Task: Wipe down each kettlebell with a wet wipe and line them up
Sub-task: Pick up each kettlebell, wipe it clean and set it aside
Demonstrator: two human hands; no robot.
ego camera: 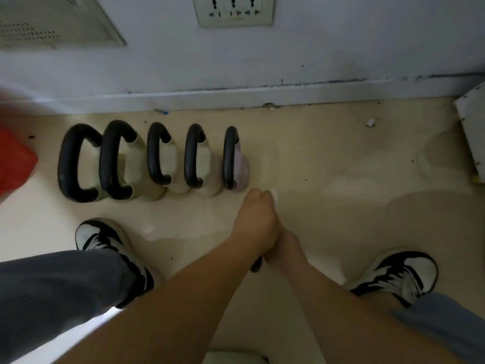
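Several kettlebells stand in a row along the wall, black handles up: the leftmost [76, 164], beige ones [136, 166], and a pale lilac one [240, 166] at the right end. My left hand [258, 216] hovers just right of and in front of the lilac one, fingers curled, pinching a white wet wipe [274, 200]. My right hand [284, 248] lies under my left wrist, mostly hidden. It grips a black handle [256, 264], of which only a short end shows.
The beige floor [341, 158] has wet patches to the right of the row. A red bag [13, 164] lies at the far left. A white box corner [472, 132] sits at the right. My shoes [105, 240] [401, 271] stand in front of the row.
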